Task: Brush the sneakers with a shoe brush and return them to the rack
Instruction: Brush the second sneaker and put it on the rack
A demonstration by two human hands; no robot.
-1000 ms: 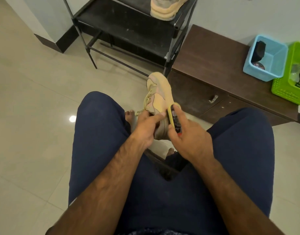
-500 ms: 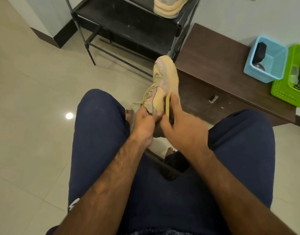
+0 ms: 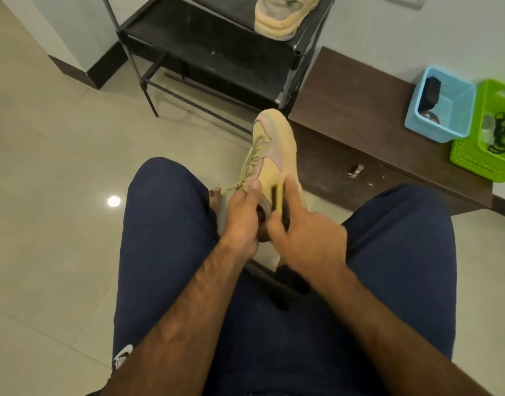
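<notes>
Sneaker (image 3: 274, 155): tan, yellow laces; held in the air between the knees, heel end at the hands, toe pointing away from them toward the rack (image 3: 205, 38). Long axis running straight ahead, leaning slightly right; laces toward the left hand's side.

Left hand (image 3: 241, 218): gripping the sneaker at its collar, thumb up beside the lace ends.

Right hand (image 3: 305, 232): pinching the brush, forefinger stretched along the sneaker's side.

Brush (image 3: 278, 200): yellow edge showing, against the sneaker just beyond the right thumb; blurred.

Logo (image 3: 122, 358): white mark on dark shorts (image 3: 165, 224), beside the left forearm; partly cut off, not readable.

Second sneaker (image 3: 282, 15): on the rack, well beyond both hands.

Worktop (image 3: 359, 104): brown, beyond and right of the right hand; carrying a blue basket (image 3: 442, 110) and a green basket (image 3: 491, 144).
</notes>
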